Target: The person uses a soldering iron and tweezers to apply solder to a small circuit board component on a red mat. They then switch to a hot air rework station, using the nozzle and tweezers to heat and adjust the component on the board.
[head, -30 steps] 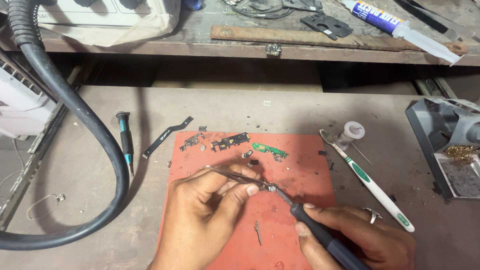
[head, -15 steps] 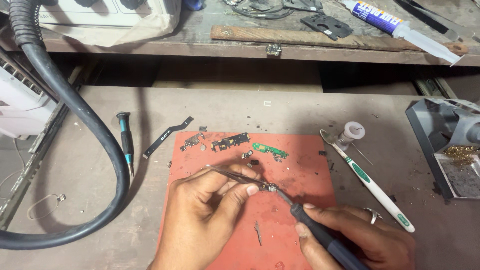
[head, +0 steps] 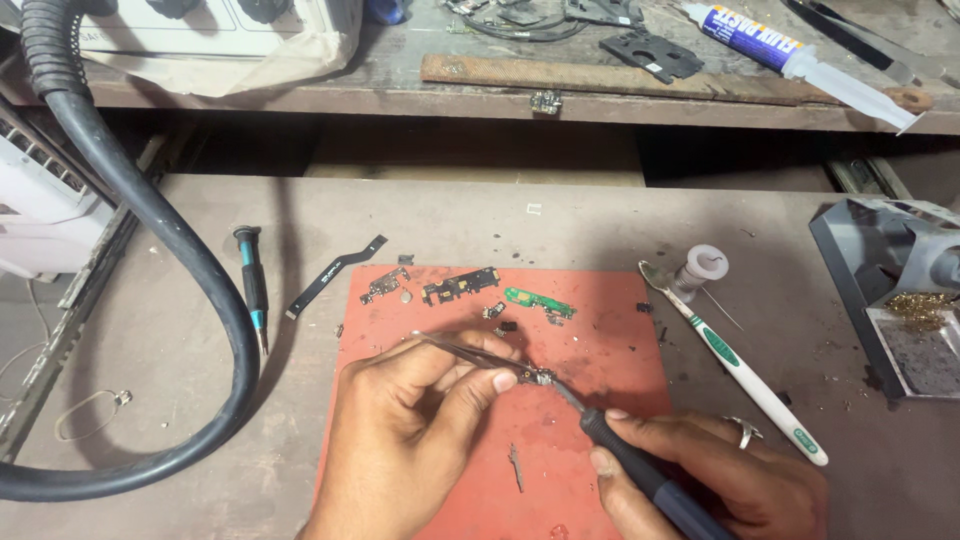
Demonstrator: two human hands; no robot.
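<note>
Nothing moved: small part (head: pixel 541 377) beyond left hand (head: pixel 415 420)

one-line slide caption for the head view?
Left hand grips tweezers on a small part; right hand brings a soldering iron to it over red mat.

Light is soft and even, moderately bright, no hard glare. My hands cast only faint shadows on the red rectangular rubber work mat (head: pixel 600 350). The recess behind the mat, under the worn wooden shelf (head: pixel 600 100), is deep in shadow, detail lost. Focus is sharp on the mat; slight softness and wide-angle bending toward the frame edges, seen on the thick black corrugated hose (head: pixel 150 230) left of the mat.
</note>
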